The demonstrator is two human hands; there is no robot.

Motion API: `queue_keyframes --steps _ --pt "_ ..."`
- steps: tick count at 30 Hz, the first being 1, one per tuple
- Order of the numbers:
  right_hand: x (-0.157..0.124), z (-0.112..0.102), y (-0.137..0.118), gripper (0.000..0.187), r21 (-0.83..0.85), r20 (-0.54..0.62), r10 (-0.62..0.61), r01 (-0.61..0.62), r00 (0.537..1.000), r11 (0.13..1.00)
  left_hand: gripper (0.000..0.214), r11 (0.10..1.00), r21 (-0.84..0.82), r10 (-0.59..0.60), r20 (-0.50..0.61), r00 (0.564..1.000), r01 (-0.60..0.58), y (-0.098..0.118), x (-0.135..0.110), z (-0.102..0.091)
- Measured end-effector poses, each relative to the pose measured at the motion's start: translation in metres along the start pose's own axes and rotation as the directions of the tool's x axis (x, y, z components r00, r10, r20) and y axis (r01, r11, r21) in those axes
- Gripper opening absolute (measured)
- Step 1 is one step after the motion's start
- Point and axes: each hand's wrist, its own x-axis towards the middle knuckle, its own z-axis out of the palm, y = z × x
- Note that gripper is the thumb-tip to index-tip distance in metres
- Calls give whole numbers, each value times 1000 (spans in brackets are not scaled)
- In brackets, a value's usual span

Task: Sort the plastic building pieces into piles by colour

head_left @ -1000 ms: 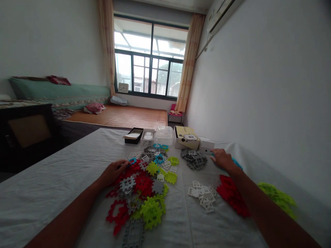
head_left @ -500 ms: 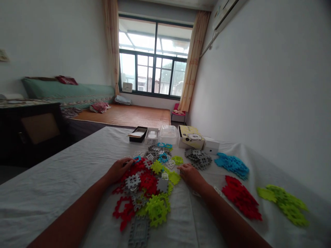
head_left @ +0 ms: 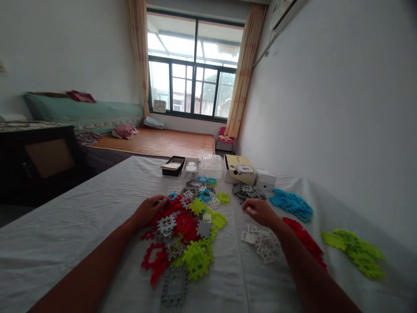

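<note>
A loose heap of flat plastic interlocking building pieces lies in the middle, with red pieces (head_left: 186, 226), lime-green pieces (head_left: 197, 261), grey pieces (head_left: 175, 284) and white window-frame pieces among them. My left hand (head_left: 150, 209) rests at the heap's left edge, fingers bent together beside a small blue piece (head_left: 172, 197); what it may grip is hidden. To the right, my right hand (head_left: 260, 212) hovers between the heap and the sorted piles, its fingers curled in; anything inside is too small to make out. Under its wrist lies a group of white window-frame pieces (head_left: 260, 241).
Sorted by colour, a grey pile (head_left: 248, 192), a blue pile (head_left: 291, 204), a red pile (head_left: 306, 241) and a green pile (head_left: 355, 252) line the right. At the back stand a black box (head_left: 173, 166), a clear plastic tub (head_left: 211, 167) and a yellow cartoon box (head_left: 240, 169).
My right hand has moved right, away from the heap, and its fingers have curled in. The white frame pieces under its forearm have come into view. My left hand has barely moved.
</note>
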Motion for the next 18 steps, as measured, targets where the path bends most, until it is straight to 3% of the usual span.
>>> queue_keyframes --steps 2,3,6,8,12,18 --pt "-4 -4 4 22 75 51 -59 55 997 996 49 1000 1 -1 -8 1000 1 -1 0 1" --pt "-5 -2 2 22 97 15 -75 73 997 993 49 1000 4 0 -11 1000 0 -1 1 1" --pt "-7 15 -22 25 139 -111 -124 139 986 981 49 1000 11 7 -23 1000 -6 -1 1 1" --pt "-7 29 -44 23 131 -93 -217 228 972 965 49 1000 10 14 -30 999 -13 0 0 1" --pt "-8 46 -70 27 -27 -36 -267 266 963 963 49 1000 7 17 -17 1000 -16 1 -1 0" --pt "-12 44 -73 18 -279 -27 -244 227 969 933 49 999 23 30 -11 999 -29 -2 0 0"
